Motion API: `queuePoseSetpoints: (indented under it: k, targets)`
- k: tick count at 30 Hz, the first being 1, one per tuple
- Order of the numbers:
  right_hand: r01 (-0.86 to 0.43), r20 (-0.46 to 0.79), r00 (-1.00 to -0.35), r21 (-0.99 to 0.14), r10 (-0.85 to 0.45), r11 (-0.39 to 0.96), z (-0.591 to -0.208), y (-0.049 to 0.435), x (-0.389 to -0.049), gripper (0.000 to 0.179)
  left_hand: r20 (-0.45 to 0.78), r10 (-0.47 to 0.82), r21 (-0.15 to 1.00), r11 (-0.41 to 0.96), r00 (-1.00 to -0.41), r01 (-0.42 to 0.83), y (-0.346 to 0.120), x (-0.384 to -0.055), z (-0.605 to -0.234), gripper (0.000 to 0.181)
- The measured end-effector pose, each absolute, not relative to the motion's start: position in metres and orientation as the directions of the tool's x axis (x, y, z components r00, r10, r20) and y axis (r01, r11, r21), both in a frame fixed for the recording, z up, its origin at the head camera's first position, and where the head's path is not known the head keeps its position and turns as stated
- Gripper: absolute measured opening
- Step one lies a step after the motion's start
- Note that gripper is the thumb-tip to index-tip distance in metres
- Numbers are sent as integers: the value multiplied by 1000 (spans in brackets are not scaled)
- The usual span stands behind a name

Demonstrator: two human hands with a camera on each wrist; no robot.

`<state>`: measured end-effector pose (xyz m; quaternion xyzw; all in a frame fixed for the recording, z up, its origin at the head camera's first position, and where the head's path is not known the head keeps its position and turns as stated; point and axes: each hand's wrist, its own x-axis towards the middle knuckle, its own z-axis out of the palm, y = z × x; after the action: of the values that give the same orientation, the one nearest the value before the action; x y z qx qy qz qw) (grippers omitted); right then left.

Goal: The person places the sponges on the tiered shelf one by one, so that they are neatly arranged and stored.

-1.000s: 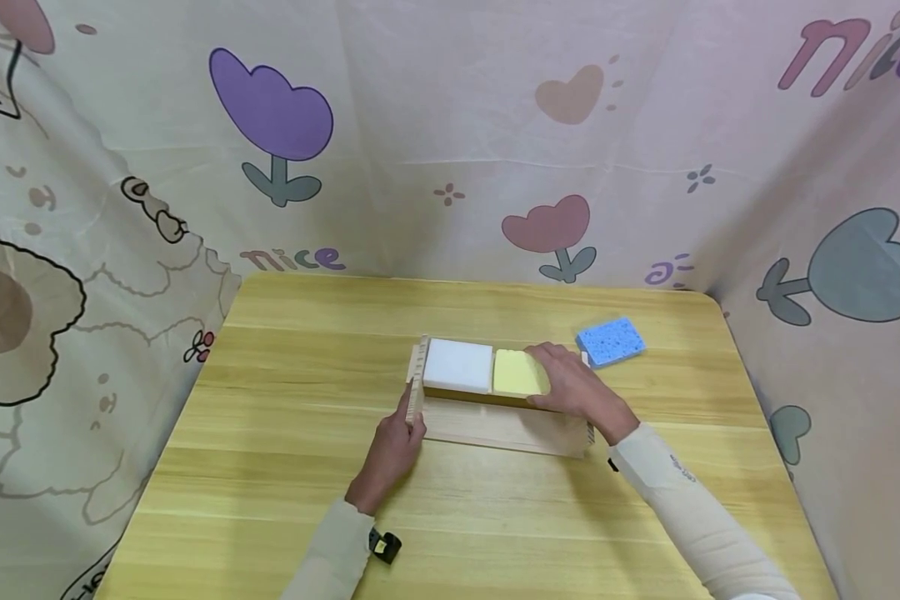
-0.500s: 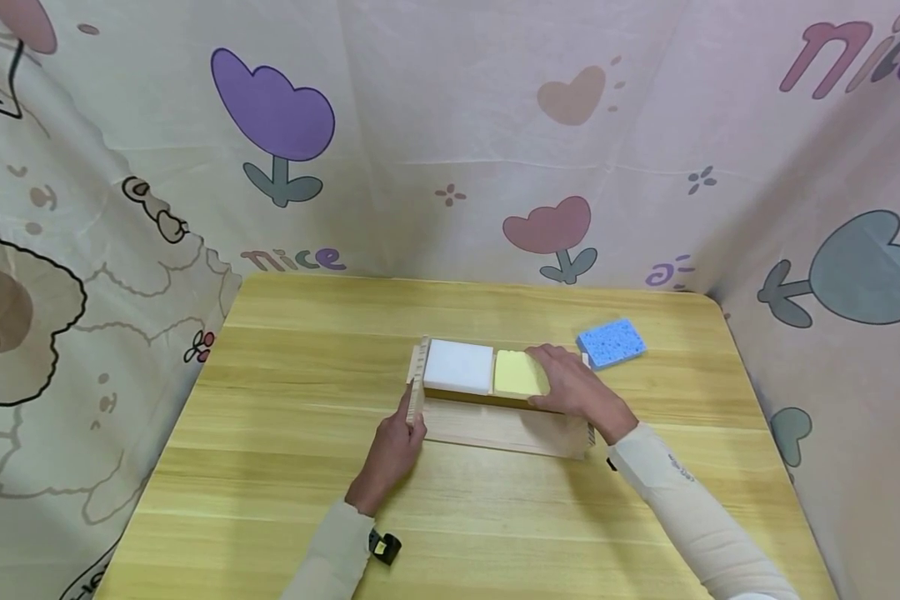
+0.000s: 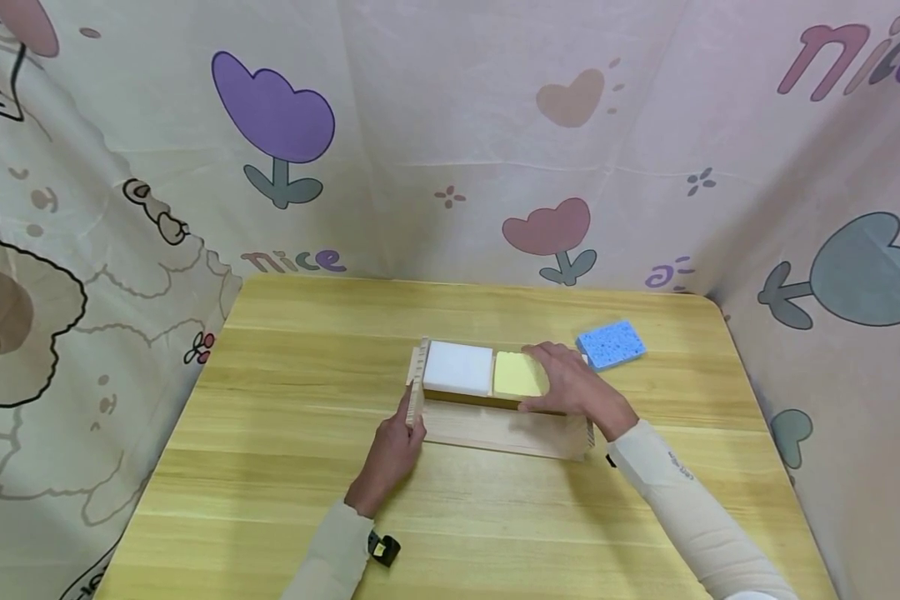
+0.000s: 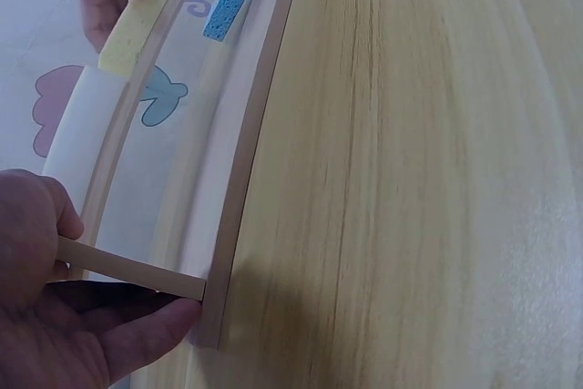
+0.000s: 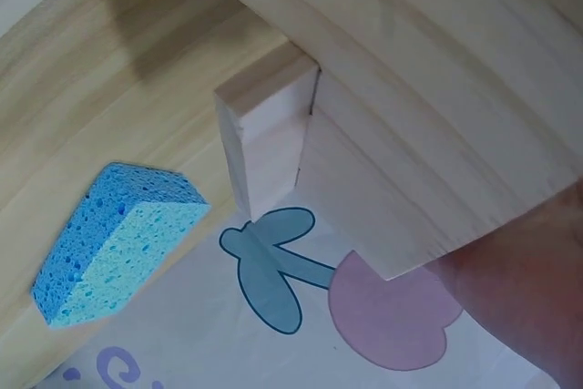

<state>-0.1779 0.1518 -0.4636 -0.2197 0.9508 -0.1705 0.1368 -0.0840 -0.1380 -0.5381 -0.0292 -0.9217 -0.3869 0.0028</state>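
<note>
A light wooden rack [image 3: 504,429] stands on the table with a white sponge-like block [image 3: 458,367] and a yellow sponge [image 3: 516,374] side by side on its upper level. My left hand [image 3: 392,454] grips the rack's left end panel; in the left wrist view, thumb and fingers of the left hand [image 4: 55,271] lie on both sides of that panel. At the right end, my right hand [image 3: 570,383] holds the yellow sponge, thumb toward the front and fingers behind. In the right wrist view, the wooden end panel [image 5: 428,70] hides most of the right hand.
A blue sponge [image 3: 611,343] lies on the wooden table [image 3: 307,350], behind the rack's right end. Beyond the table's back edge hangs a printed curtain [image 3: 420,125], which also runs along both sides.
The right hand's thumb has slid slightly left along the front of the yellow sponge. The left hand, the rack and the blue sponge stay in place.
</note>
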Motion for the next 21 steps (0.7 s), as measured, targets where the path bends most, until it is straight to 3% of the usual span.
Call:
queuePoseSetpoints:
  k: [21]
  targets:
    - [-373, -51, -893, -472, -447, 799, -432, 170, -204, 78, 23, 43, 716, 697, -999, 46, -137, -84, -539, 59]
